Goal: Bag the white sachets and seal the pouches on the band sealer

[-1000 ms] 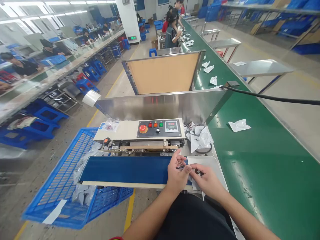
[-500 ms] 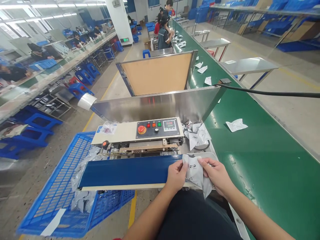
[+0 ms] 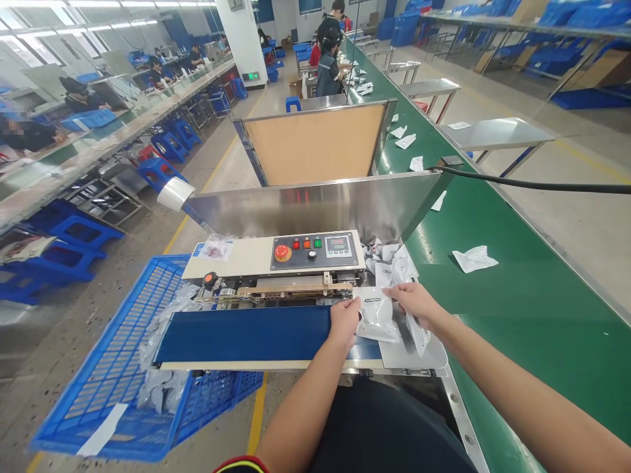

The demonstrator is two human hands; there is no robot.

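Observation:
A white plastic pouch (image 3: 377, 319) with dark print near its top is stretched upright between my two hands, at the right end of the band sealer (image 3: 276, 257). My left hand (image 3: 344, 323) pinches its upper left corner. With thumb and finger my right hand (image 3: 411, 302) grips the upper right corner. A second white pouch (image 3: 419, 336) hangs below my right hand; how it is held is partly hidden. The pouch's top edge is level with the sealer's inlet, over the blue conveyor belt (image 3: 246, 336). Behind my right hand lies a pile of white pouches (image 3: 394, 263).
Along the right runs a green conveyor (image 3: 522, 315) with scattered pouches, one (image 3: 475, 259) nearby. A blue crate (image 3: 98, 387) holding pouches stands below the sealer's left end. A metal panel (image 3: 315, 207) rises behind the machine. A black cable (image 3: 532, 184) crosses the green conveyor.
Both hands have moved the pouch up and forward toward the sealer's inlet. Its printed face looks different now, and the second pouch has swung rightward. Pouches on the green conveyor have shifted slightly.

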